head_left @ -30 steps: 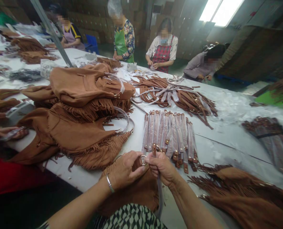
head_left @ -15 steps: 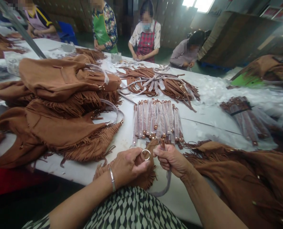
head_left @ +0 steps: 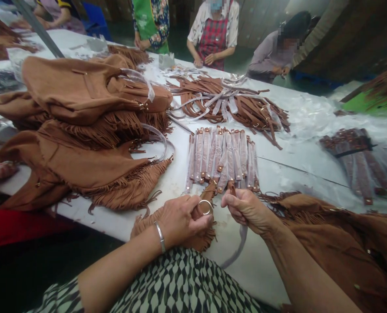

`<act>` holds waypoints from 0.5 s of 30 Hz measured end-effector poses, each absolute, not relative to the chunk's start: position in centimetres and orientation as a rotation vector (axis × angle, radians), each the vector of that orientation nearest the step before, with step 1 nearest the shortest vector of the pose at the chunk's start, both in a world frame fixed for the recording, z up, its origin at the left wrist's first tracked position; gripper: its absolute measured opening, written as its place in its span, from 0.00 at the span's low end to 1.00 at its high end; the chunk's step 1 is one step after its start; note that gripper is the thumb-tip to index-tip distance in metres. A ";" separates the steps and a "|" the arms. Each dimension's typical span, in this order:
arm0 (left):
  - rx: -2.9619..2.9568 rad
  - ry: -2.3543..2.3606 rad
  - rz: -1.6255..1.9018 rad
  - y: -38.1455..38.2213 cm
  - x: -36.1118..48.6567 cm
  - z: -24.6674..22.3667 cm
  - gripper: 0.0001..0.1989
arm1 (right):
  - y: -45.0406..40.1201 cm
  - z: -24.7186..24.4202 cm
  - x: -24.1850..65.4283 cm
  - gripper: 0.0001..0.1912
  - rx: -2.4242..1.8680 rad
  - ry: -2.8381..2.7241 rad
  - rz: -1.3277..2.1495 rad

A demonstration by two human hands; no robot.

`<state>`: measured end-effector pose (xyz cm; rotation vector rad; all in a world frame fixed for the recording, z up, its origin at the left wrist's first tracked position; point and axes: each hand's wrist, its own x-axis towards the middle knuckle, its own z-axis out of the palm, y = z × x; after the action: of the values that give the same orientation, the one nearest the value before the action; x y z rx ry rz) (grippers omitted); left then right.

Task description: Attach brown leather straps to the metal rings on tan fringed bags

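Note:
My left hand (head_left: 182,217), with a silver bangle at its wrist, is closed on a brown fringed bag (head_left: 206,241) near the table's front edge. A metal ring (head_left: 206,201) shows at its thumb and fingers; how it is attached is hidden. Pinched in my right hand (head_left: 250,211) is a brown strap with a clear plastic wrapping (head_left: 241,241); its tip sticks up above the fingers and its length curves down toward my lap. A small gap separates the two hands. Just beyond them lie several short plastic-wrapped straps (head_left: 209,154) in a row.
Brown fringed bags (head_left: 79,93) are piled at left, and another brown bag (head_left: 330,243) lies at right. Long loose straps (head_left: 206,98) spread across the table's middle. A bundle of wrapped straps (head_left: 356,163) and plastic sheeting (head_left: 317,124) lie right. Several people stand along the far side.
The camera view has dipped and shifted left, so the scene sits farther right and the far people higher. My right hand is slightly farther from my left; both keep their holds.

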<state>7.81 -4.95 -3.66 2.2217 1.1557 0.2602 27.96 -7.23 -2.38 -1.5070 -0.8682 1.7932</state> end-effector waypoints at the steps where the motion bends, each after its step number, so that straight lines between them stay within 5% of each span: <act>1: 2.218 1.154 0.258 -4.8 7.9 -3.8 0.12 | -7.0 -2.4 27.6 0.20 -1.534 -0.879 1.815; 10: 2.202 1.105 0.336 -3.8 7.3 -4.1 0.12 | -7.1 -3.6 23.5 0.19 -1.356 -0.685 1.806; 15: 2.186 0.977 0.381 -4.1 7.0 -4.0 0.12 | -5.8 -3.4 24.0 0.19 -1.289 -0.642 2.106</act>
<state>7.00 -4.11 -4.02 2.1862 0.9772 0.3810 23.99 -5.84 -3.36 -1.2895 -0.6420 2.1062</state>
